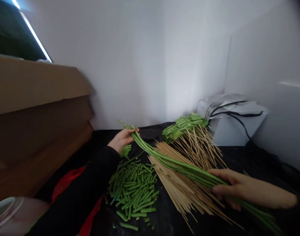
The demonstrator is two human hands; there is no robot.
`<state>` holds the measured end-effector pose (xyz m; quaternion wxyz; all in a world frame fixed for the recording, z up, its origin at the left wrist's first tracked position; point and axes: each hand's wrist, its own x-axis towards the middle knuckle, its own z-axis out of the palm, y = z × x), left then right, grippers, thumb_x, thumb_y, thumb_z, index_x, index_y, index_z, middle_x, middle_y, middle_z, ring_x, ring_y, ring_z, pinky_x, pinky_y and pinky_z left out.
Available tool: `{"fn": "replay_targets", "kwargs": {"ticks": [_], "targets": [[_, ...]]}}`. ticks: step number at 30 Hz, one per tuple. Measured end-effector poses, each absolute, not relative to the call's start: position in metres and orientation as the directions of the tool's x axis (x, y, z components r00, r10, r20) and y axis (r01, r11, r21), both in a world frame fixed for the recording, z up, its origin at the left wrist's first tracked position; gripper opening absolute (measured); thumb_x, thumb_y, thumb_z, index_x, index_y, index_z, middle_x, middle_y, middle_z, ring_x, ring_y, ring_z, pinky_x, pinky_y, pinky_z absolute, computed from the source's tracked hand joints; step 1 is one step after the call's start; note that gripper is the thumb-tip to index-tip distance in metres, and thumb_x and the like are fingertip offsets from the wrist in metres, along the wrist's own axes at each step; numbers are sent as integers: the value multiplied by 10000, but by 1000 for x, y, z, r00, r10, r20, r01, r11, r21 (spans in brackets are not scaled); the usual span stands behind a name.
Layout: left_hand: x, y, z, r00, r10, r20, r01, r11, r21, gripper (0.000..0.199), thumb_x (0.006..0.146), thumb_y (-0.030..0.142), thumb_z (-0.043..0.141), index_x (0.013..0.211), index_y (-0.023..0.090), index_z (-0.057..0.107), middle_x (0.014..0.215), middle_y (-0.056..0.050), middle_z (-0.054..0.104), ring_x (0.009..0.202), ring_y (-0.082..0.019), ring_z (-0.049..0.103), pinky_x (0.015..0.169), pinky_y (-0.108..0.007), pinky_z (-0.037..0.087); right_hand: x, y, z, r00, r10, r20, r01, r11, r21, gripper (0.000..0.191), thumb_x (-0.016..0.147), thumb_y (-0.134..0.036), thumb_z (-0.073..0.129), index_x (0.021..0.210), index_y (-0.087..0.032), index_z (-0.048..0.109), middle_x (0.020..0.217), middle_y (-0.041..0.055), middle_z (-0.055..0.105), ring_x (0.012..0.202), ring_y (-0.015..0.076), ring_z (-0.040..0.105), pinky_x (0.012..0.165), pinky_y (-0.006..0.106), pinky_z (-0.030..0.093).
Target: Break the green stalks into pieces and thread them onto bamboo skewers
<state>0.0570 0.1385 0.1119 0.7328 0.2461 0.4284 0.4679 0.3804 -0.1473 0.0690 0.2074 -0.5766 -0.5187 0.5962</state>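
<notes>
A bunch of long green beans (169, 161) stretches diagonally between both hands, above a spread of wooden skewers (174, 190). My left hand (124, 138) is closed around the bunch near its thin upper-left end. Farther down, my right hand (232, 186) grips the same beans, whose lower end runs on past it to the bottom right. Short cut bean pieces (136, 188) lie in a loose pile below my left hand. Behind the skewers, cut beans threaded on skewers (186, 126) are stacked, their bare sticks pointing toward the front right.
A large cardboard box (39, 82) stands on the left. A whitish tub (19, 216) and a red bag (66, 180) are at the lower left. Against the wall at the back right is a white box (228, 131) with black straps. Black plastic (164, 213) covers the work surface.
</notes>
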Motion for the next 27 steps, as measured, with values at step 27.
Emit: {"fn": "replay_targets", "kwargs": {"ticks": [27], "targets": [[-117,137,178,-186,982,40,-568,-141,811,189,889,63,597,721,150,584,547,20,546,497,-84,527,560,-203,453,197,37,74,-474,822,-317,144,-282,-948,199,824,-331,676,820,-164,566,675,-10,638,476,73,524,438,194,389]]}}
